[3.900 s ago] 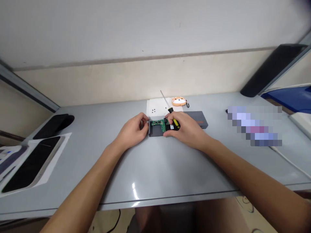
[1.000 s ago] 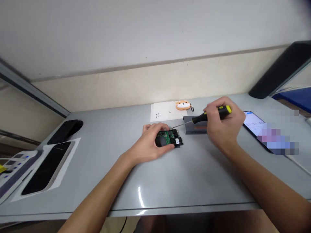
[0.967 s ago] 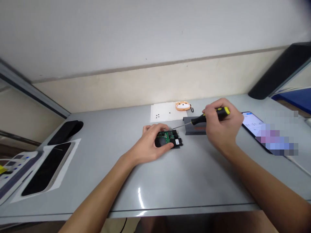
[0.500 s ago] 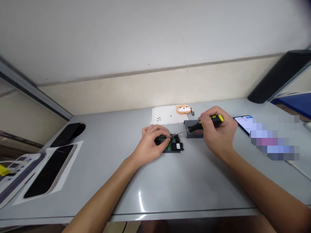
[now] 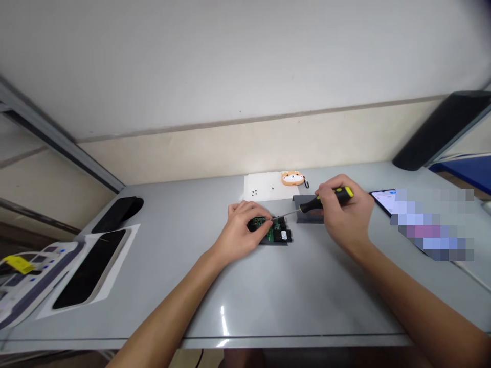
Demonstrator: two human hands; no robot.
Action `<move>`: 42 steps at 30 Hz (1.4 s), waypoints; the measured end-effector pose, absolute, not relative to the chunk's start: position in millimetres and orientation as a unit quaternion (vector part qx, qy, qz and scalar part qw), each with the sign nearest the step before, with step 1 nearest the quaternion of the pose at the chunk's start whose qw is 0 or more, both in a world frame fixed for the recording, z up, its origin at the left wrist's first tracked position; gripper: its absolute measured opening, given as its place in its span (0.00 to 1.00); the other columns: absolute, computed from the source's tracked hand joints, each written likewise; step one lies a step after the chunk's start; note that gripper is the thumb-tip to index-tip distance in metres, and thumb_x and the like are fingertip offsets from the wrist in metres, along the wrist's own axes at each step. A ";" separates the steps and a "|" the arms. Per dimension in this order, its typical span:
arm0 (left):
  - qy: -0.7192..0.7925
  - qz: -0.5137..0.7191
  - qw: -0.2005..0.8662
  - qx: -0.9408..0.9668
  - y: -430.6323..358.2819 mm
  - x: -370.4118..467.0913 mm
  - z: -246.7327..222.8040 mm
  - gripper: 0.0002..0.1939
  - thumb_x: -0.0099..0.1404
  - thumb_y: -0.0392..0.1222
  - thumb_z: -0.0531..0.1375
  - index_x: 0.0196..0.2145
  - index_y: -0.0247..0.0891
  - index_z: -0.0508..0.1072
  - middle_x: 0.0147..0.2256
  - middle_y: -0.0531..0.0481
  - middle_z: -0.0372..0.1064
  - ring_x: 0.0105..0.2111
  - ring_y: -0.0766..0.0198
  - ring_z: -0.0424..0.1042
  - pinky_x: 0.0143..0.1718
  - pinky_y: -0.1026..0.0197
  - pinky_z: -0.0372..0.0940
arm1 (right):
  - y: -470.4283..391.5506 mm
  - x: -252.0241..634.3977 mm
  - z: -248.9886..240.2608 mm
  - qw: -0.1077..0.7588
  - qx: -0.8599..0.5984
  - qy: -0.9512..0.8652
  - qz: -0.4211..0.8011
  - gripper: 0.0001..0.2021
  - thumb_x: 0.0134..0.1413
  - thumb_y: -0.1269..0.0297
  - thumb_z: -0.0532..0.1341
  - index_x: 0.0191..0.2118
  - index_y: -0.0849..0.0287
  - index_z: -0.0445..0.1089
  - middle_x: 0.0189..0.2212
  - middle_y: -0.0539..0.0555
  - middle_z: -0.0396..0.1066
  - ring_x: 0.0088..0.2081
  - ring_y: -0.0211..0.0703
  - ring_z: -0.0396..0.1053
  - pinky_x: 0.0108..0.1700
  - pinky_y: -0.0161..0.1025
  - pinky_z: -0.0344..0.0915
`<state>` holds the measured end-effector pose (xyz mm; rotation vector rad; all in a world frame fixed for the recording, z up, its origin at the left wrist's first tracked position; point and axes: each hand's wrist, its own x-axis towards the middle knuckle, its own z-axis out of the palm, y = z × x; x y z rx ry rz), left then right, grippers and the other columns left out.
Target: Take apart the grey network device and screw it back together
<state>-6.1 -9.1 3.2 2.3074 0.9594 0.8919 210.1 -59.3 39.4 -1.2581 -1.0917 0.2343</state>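
The green circuit board [image 5: 270,235] sat near the centre of the frame, on a dark casing [image 5: 279,244] lying on the grey desk [image 5: 238,286]. Over it, the left hand [image 5: 241,229] was curled, thumb and forefinger brought together by the tip of the screwdriver [image 5: 311,204]; whether they pinched anything could not be told. The right hand [image 5: 347,217], right of centre, was closed around the screwdriver's handle. Behind that shaft lay a dark cover [image 5: 309,217]. Above centre, small dark pieces [image 5: 253,191] dotted white paper [image 5: 264,181], beside an orange animal-faced case [image 5: 292,178].
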 end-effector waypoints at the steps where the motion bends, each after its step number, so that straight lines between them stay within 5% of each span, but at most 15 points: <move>1: 0.352 0.327 0.241 0.843 -9.0 -6.0 3.1 0.04 0.72 0.41 0.63 0.37 0.45 0.77 0.40 0.54 0.79 0.45 0.57 0.75 0.56 0.47 0.59 | -59.4 210.6 39.2 0.668 -0.557 -0.483 0.102 0.11 0.55 0.62 0.64 0.24 0.55 0.67 0.20 0.46 0.64 0.20 0.34 0.58 0.19 0.35 0.62; 16: 0.351 0.328 0.224 0.848 -11.3 -7.0 8.8 0.05 0.71 0.42 0.62 0.35 0.45 0.76 0.38 0.53 0.78 0.44 0.56 0.74 0.56 0.47 0.59 | -60.6 209.6 42.7 0.655 -0.550 -0.502 0.127 0.11 0.58 0.63 0.65 0.25 0.55 0.67 0.21 0.46 0.63 0.20 0.33 0.58 0.19 0.34 0.62; 22: 0.339 0.323 0.212 0.858 -12.0 -8.4 10.0 0.06 0.73 0.40 0.61 0.37 0.45 0.77 0.38 0.52 0.78 0.43 0.56 0.74 0.55 0.46 0.59 | -58.4 203.9 47.8 0.663 -0.532 -0.507 0.145 0.07 0.56 0.62 0.69 0.36 0.53 0.69 0.24 0.44 0.64 0.22 0.35 0.62 0.22 0.35 0.67; 27: 0.328 0.293 0.227 0.869 -14.0 -9.1 13.2 0.05 0.73 0.41 0.63 0.44 0.47 0.79 0.45 0.51 0.79 0.49 0.54 0.74 0.58 0.46 0.57 | -57.8 200.8 45.9 0.666 -0.513 -0.522 0.145 0.07 0.60 0.59 0.67 0.36 0.53 0.69 0.26 0.46 0.67 0.25 0.35 0.66 0.24 0.33 0.67; 31: 0.315 0.236 0.243 0.887 -15.5 -10.6 17.9 0.14 0.71 0.44 0.66 0.54 0.49 0.76 0.55 0.50 0.77 0.57 0.50 0.72 0.62 0.44 0.55 | -59.4 202.0 44.3 0.640 -0.520 -0.553 0.115 0.07 0.59 0.60 0.67 0.35 0.53 0.70 0.23 0.44 0.65 0.22 0.33 0.61 0.22 0.32 0.61; 42: 0.284 0.193 0.238 0.908 -13.1 -12.9 19.0 0.14 0.71 0.45 0.67 0.53 0.48 0.77 0.55 0.50 0.78 0.58 0.49 0.74 0.62 0.44 0.56 | -61.5 204.5 41.7 0.619 -0.529 -0.577 0.069 0.06 0.58 0.62 0.69 0.35 0.52 0.71 0.26 0.46 0.69 0.24 0.35 0.63 0.24 0.33 0.62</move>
